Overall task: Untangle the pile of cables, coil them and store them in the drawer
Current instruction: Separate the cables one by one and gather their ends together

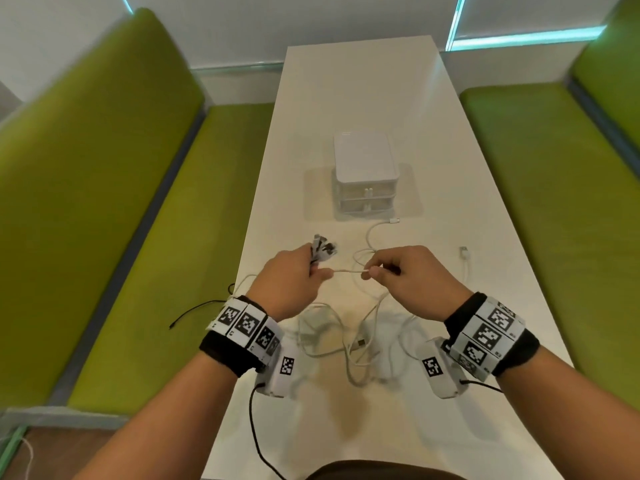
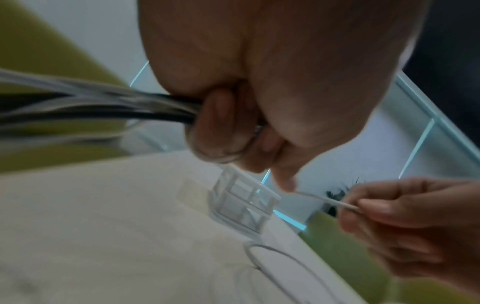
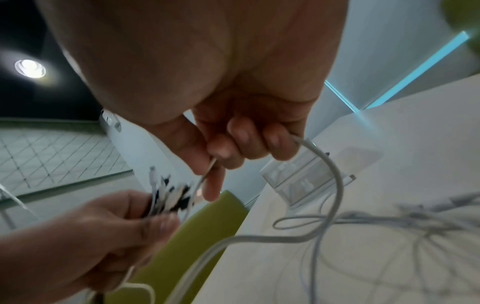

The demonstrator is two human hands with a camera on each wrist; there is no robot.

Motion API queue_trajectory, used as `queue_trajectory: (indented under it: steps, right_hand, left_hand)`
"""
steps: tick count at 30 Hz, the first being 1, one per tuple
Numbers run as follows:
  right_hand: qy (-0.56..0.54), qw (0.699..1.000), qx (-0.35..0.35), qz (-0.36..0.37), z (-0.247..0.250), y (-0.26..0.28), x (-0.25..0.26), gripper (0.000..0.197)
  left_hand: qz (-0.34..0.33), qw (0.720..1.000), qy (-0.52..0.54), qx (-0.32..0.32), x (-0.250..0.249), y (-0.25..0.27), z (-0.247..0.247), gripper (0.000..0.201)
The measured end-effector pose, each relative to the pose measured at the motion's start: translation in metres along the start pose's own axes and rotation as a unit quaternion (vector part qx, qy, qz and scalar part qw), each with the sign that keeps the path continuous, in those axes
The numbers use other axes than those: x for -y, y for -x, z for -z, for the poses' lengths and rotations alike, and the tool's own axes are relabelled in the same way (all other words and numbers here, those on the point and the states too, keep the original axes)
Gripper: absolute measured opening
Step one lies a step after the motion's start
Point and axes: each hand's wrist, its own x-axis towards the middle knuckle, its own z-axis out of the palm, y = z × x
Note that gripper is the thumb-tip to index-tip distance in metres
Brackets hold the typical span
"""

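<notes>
No words, brand names or numbers could be read anywhere in the three views. The only signs were black-and-white square code markers: a row of them on the band (image 1: 247,325) worn just behind the left hand (image 1: 289,284), one more on the white unit (image 1: 280,370) below that wrist, a matching set on the band (image 1: 490,332) just behind the right hand (image 1: 414,277), and one on the white unit (image 1: 438,372) beneath it. They carried patterns only, no legible letters.

both forearms reach forward, left hand (image 1: 289,282) and right hand (image 1: 410,277) raised, fingers (image 3: 235,131) curled.
</notes>
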Motion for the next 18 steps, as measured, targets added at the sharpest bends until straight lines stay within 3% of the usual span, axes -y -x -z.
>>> queue_trajectory:
  steps: [2, 4, 7, 10, 13, 16, 18]
  right_hand:
    - [0.051, 0.998, -0.001, -0.026, -0.003, -0.003, -0.008, 0.021]
    - [0.112, 0.992, -0.011, -0.056, -0.005, -0.005, -0.014, 0.024]
    - [0.121, 0.992, -0.025, -0.035, -0.008, -0.008, -0.012, 0.024]
    - [0.032, 0.999, -0.021, 0.035, -0.018, -0.008, 0.002, 0.02]
    - [-0.053, 0.997, -0.055, 0.027, -0.019, -0.008, 0.006, 0.024]
    - [-0.062, 0.997, -0.049, -0.014, -0.013, -0.009, 0.005, 0.05]
    - [-0.043, 0.998, -0.026, -0.026, -0.012, -0.009, 0.007, 0.054]
  left_hand:
    - [0.058, 0.991, -0.122, -0.004, 0.014, -0.005, -0.003, 0.028]
    - [0.067, 0.986, -0.155, -0.018, 0.018, -0.004, -0.006, 0.027]
    - [-0.039, 0.994, -0.098, -0.043, 0.008, 0.0, -0.014, 0.018]
    - [-0.145, 0.989, -0.015, 0.01, -0.007, 0.006, -0.025, 0.023]
    - [-0.131, 0.986, 0.103, 0.01, -0.01, 0.006, -0.021, 0.022]
    - [-0.111, 0.985, 0.129, -0.026, -0.006, 0.003, -0.013, 0.031]
    - [-0.088, 0.988, 0.121, -0.047, -0.005, 0.0, -0.01, 0.031]
